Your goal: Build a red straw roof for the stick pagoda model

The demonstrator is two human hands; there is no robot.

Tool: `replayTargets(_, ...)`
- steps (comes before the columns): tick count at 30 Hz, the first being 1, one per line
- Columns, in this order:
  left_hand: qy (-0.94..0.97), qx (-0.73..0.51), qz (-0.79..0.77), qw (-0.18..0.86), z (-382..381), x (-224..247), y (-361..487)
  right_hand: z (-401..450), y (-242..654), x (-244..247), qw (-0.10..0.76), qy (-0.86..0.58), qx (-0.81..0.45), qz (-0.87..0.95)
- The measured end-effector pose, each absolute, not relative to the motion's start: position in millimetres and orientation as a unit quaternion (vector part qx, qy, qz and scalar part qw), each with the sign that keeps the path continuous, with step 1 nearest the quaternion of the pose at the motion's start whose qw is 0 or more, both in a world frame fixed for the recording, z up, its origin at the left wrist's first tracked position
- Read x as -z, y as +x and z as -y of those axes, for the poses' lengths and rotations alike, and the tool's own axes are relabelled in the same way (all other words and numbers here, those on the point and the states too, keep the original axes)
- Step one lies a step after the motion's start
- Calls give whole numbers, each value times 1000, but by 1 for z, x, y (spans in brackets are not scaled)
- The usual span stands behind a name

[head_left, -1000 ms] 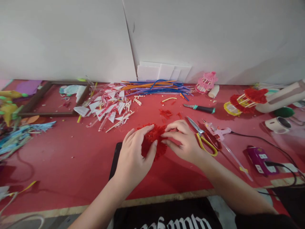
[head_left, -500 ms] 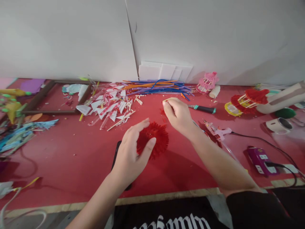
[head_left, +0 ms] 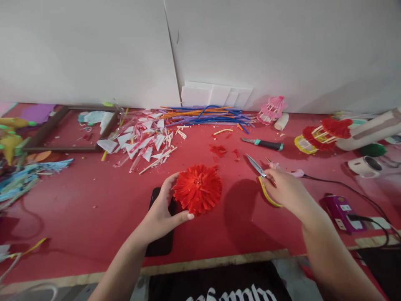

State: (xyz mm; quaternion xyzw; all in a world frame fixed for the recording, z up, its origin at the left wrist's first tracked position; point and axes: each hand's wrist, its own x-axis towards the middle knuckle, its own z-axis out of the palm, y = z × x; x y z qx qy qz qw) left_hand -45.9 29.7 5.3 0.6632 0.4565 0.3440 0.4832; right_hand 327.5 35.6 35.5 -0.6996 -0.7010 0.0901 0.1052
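A round, fringed red piece [head_left: 198,189] is held at its left side by my left hand [head_left: 166,211], thumb at the front edge and fingers behind. Partly beneath that hand lies a black phone [head_left: 160,246]. On the right, my right hand [head_left: 283,190] is closed around the handles of scissors [head_left: 255,164], whose blades point up and left. A yellow strip [head_left: 267,193] curves down beside the right hand; whether the fingers touch it is unclear. Small red scraps [head_left: 218,150] lie beyond the red piece.
A utility knife [head_left: 266,144] and glue gun [head_left: 296,172] lie at the right, near a purple power strip [head_left: 343,213] and a mug [head_left: 365,166]. Cut straws and scraps [head_left: 147,142] cover the back left, beside colored stems [head_left: 206,115]. Small models [head_left: 326,134] stand back right.
My right hand has moved right and down from the scraps to the scissors. My left hand has closed on the red piece's side. A short yellow piece now shows near the scraps.
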Motion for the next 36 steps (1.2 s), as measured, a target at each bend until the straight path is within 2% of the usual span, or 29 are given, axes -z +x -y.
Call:
replayTargets(3,704,-339,-461,420,-35,-14,-41,0,346,-11,62,-734,-73,672)
replayTargets(7,733,-338,-472,355,-37,-23,-33,18,350,11,49,-768,-37,638)
replayTargets(16,642,-422,-494,408,-28,-14,-10,6,339,14,56,-791,-77,604)
replayTargets(24,652,-438,-524,329,-19,-18,-10,20,309,-1,144,-764,-232,585)
replayTargets(30,687,-424,-521,275,-20,-18,-11,47,282,-24,295,-621,-484,542)
replayTargets(36,678,-430,-537,261,-14,-14,-11,60,255,-36,247,-579,-511,585)
